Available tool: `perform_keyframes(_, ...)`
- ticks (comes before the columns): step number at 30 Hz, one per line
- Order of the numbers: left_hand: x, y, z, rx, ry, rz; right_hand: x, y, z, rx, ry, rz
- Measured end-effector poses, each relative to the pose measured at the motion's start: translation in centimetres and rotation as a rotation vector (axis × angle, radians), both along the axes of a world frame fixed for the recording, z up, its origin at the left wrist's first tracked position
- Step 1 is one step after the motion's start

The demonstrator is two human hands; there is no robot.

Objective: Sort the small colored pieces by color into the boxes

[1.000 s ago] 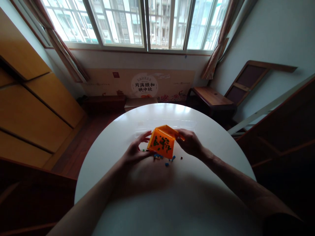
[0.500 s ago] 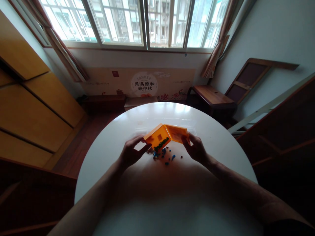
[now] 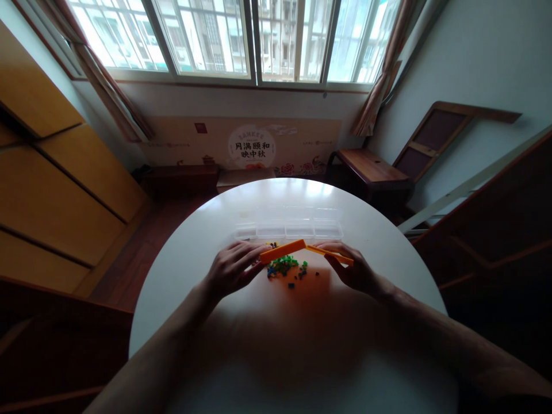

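Both my hands hold an opened orange box upside down just above the round white table. My left hand grips its left half, fingers closed along the edge. My right hand pinches the right half, the lid. The box is seen edge-on, nearly flat. Under it lies a small pile of tiny bricks, green, blue and dark, spilled on the table between my hands.
A clear plastic organiser tray with several compartments lies just beyond the box. Behind the table are a window, a printed cardboard panel, a wooden side table at the right and orange cabinets at the left.
The box has been tipped further, from tilted to fully turned over and flat. The bricks inside have dropped onto the table, so the pile has grown. Both hands moved lower and wider apart.
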State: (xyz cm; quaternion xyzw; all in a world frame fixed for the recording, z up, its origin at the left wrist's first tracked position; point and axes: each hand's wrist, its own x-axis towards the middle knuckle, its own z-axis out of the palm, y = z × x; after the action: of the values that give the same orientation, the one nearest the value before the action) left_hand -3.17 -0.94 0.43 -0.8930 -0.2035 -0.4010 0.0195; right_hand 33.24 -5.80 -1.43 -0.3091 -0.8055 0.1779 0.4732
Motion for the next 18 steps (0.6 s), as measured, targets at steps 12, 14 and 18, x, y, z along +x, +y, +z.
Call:
perform_keyframes(12, 2.7, -1.5, 0.1, -0.483, -0.486, 0.144, -1.1, 1.0, 0.4, -0.169, 0.353, -0.398)
perform_keyframes(14, 3.4, -1.7, 0.0, -0.685, -0.574, 0.096, -2.0, 1.2, 0.7, -0.319, 0.462, -0.335)
perform_keyframes(18, 4.3, -1.6, -0.2, -0.939, -0.664, -0.001, -3.3, 1.1, 1.0, -0.52, 0.52, -0.2)
